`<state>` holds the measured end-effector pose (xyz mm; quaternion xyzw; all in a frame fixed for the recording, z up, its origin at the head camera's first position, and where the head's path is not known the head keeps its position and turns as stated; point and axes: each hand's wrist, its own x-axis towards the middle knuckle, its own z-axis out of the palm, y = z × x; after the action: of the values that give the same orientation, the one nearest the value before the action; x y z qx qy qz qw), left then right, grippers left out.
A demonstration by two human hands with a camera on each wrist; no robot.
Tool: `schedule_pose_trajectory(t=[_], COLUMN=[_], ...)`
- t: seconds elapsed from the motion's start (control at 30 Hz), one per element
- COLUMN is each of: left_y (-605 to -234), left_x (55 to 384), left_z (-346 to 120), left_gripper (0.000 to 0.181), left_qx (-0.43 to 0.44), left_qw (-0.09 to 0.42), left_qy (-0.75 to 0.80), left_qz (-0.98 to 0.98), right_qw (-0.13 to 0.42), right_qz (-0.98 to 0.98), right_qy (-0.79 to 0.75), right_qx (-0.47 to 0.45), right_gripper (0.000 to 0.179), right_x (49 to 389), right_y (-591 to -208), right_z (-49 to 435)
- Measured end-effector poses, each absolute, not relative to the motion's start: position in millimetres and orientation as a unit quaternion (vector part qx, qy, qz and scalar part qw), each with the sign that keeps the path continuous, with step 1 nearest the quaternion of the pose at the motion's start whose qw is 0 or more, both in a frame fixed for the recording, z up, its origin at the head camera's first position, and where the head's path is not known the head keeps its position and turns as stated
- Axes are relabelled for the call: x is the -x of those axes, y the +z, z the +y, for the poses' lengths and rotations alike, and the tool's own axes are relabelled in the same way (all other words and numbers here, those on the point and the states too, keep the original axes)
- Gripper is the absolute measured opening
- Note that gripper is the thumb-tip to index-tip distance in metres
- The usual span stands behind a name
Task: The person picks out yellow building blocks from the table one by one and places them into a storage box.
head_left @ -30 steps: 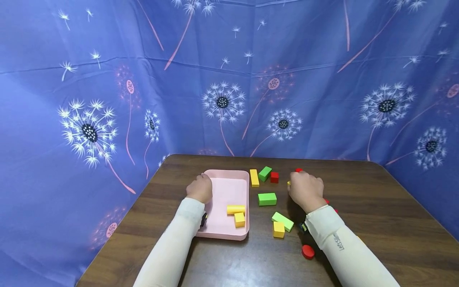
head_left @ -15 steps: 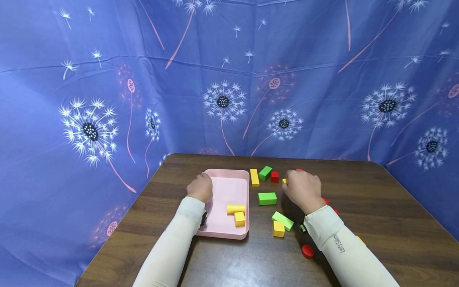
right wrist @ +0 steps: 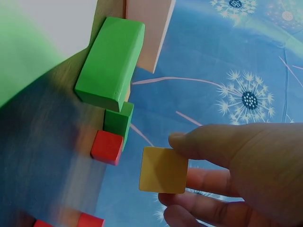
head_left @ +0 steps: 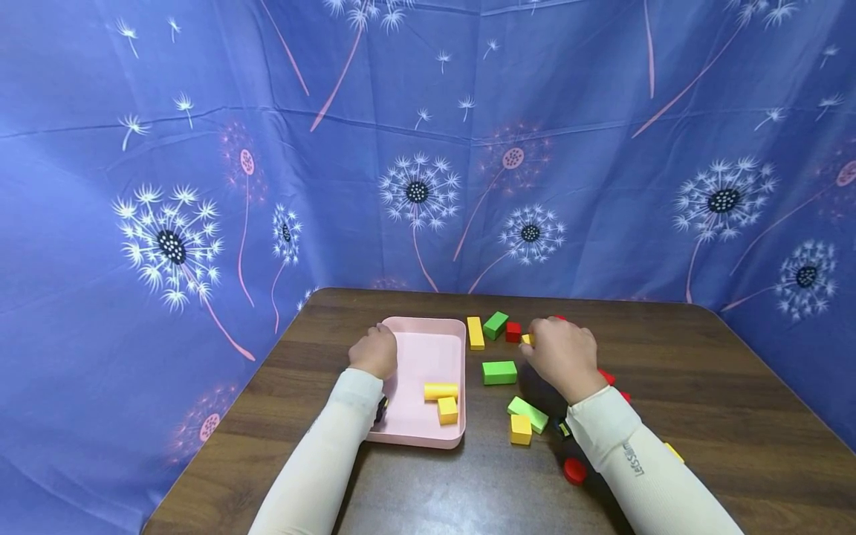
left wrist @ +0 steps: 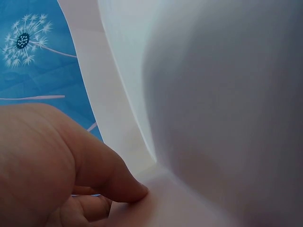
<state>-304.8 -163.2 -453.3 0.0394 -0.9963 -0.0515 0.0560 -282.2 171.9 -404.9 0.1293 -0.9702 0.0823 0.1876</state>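
A pink tray [head_left: 428, 443] stands at the left of the table, with a yellow cylinder [head_left: 441, 391] and a yellow cube [head_left: 447, 411] inside it. My left hand [head_left: 374, 352] grips the tray's left wall; in the left wrist view its thumb [left wrist: 113, 177] presses on the pink surface [left wrist: 175, 203]. Between thumb and fingers, my right hand [head_left: 563, 355] pinches a yellow block [right wrist: 164, 170] with a square face. That block is partly hidden in the head view. Close to it lie a red cube [head_left: 513, 332] and a green block [head_left: 499, 373].
At the tray's right are a flat yellow block [head_left: 475, 333] and another green block [head_left: 495, 325]. Nearer me lie a light green block [head_left: 527, 414], a yellow cube [head_left: 520, 429] and a red disc [head_left: 574, 471]. Red pieces [head_left: 605, 377] show beside the right wrist.
My right hand has moved slightly left with the yellow block, bringing it nearer the red cube. The left hand and the tray have stayed where they were.
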Motion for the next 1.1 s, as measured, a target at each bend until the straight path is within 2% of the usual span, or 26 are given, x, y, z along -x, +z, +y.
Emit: schedule_pose_trajectory(t=[0.3,0.63,1.1], left_y=[-452.1,-448.4,-448.6], left_x=[302.9,299.7,299.1], left_z=[-163.1,-160.5,-160.5], left_gripper=[0.064,0.064,0.064], left_qx=[-0.041,-0.039,-0.037], left_qw=[0.054,0.053,0.058], left_qy=[-0.055,-0.055,-0.052], left_qz=[-0.996,-0.996,-0.996], right_qw=[0.189,0.198,0.214], right_qz=[-0.969,-0.965,-0.959], right_qy=[0.084,0.083,0.086], right_qx=[-0.136,-0.151,-0.167], right_gripper=[0.040,0.053,0.054], right_x=[280.5,278.7,276.7], right_y=[-403.0,-403.9,-403.2], right_z=[169.0,165.3,157.6])
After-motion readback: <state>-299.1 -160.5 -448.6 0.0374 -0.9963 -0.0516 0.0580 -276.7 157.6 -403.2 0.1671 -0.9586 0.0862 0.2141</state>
